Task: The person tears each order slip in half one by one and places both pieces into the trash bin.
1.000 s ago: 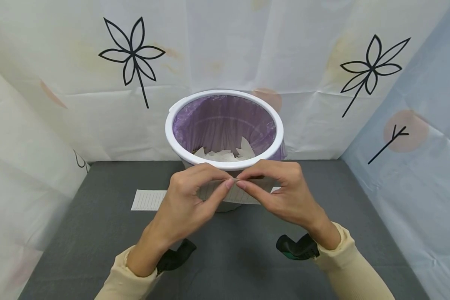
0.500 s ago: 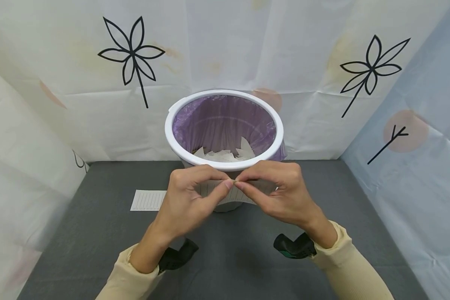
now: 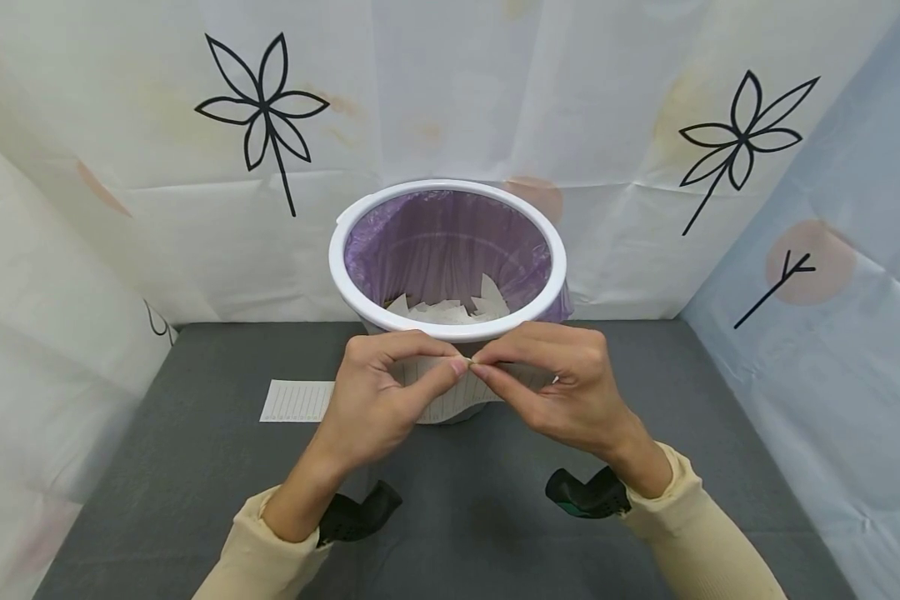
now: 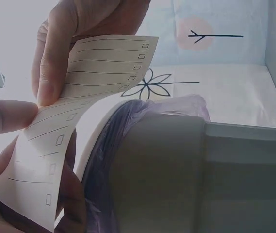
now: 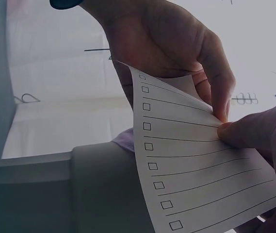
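Observation:
In the head view both hands meet in front of a bin, fingertips almost touching. My left hand (image 3: pixel 378 400) pinches the upper edge of a lined checklist sheet (image 3: pixel 450 402) between thumb and forefinger. Right beside that grip, my right hand (image 3: pixel 558 375) pinches the same edge. From the left wrist view, the sheet (image 4: pixel 45 150) is curved and has small checkboxes down one side. No tear shows along the sheet (image 5: pixel 186 145) in the right wrist view; the spot between the thumbs is partly covered by fingers.
A round bin with a white rim (image 3: pixel 337 258) and purple liner (image 3: pixel 457 225) stands behind the hands. Torn paper pieces (image 3: pixel 450 312) lie inside it. Another lined paper strip (image 3: pixel 296 401) is on the dark grey table (image 3: pixel 217 467) at left. Patterned cloth (image 3: pixel 450 83) hangs behind.
The hands keep their pinch at nearly the same place. The sheet has bent, its lower edge now dipping on the left and rising to the right.

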The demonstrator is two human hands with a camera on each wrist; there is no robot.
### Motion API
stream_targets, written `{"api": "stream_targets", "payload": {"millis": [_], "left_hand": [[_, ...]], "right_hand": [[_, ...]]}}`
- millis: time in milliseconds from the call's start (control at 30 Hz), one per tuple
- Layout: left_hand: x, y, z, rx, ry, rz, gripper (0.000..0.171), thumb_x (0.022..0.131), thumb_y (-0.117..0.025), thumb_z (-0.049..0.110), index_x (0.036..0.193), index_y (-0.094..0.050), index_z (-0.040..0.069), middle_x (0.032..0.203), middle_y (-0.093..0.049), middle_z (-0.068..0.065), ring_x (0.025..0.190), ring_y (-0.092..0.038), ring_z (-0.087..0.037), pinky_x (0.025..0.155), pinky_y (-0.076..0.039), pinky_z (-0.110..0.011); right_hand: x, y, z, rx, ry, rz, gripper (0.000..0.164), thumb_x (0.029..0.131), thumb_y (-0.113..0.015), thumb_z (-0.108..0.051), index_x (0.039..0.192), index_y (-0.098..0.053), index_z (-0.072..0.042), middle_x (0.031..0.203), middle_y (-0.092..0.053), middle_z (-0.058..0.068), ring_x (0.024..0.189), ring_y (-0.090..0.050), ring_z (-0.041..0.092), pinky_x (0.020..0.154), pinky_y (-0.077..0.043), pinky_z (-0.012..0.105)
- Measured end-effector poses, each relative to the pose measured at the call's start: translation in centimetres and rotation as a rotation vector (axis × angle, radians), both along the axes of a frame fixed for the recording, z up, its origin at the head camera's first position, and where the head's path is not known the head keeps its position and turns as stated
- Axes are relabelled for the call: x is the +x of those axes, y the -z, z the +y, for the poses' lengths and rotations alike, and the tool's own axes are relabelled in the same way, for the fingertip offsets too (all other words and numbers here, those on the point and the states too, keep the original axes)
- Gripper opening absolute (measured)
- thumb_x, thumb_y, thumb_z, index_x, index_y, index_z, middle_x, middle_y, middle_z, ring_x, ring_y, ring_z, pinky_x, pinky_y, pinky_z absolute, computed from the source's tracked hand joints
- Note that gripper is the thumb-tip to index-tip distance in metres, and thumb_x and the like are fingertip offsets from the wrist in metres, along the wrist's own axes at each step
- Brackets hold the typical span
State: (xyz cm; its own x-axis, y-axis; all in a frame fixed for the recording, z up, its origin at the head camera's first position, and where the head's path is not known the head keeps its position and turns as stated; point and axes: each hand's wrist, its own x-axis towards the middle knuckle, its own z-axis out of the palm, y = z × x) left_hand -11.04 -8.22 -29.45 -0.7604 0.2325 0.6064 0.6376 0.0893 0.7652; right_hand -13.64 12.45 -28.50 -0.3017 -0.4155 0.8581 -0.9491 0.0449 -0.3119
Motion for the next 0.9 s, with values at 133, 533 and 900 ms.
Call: {"api": "stream_targets", "payload": {"millis": [133, 533, 900], "left_hand": [[0.04, -0.02, 0.08, 0.007, -0.008, -0.042, 0.009, 0.088, -0.073, 0.001, 0.085, -0.08, 0.005, 0.083, -0.075, 0.003, 0.082, -0.068, -0.016, 0.075, -0.053, -0.029], [-0.2, -0.08, -0.21, 0.021, 0.016, -0.138, 0.008, 0.09, -0.073, 0.004, 0.09, -0.08, 0.003, 0.089, -0.077, 0.0, 0.088, -0.068, -0.019, 0.077, -0.053, -0.031], [-0.17, -0.14, -0.47, -0.034, -0.046, -0.093, 0.007, 0.091, -0.075, 0.007, 0.094, -0.08, 0.005, 0.091, -0.076, 0.003, 0.086, -0.069, -0.015, 0.076, -0.053, -0.028]], "right_hand": [[0.01, 0.1, -0.03, -0.005, 0.002, 0.004, 0.018, 0.097, -0.071, -0.016, 0.087, -0.076, -0.002, 0.081, -0.073, 0.005, 0.068, -0.066, 0.011, 0.063, -0.05, 0.021], [0.16, 0.35, -0.15, -0.025, 0.007, 0.003, 0.018, 0.097, -0.071, -0.016, 0.088, -0.076, -0.002, 0.081, -0.073, 0.006, 0.065, -0.062, 0.01, 0.06, -0.047, 0.021], [0.21, 0.34, -0.09, -0.03, 0.015, -0.013, 0.017, 0.097, -0.071, -0.016, 0.088, -0.076, -0.002, 0.082, -0.073, 0.006, 0.066, -0.063, 0.01, 0.061, -0.048, 0.02]]}}
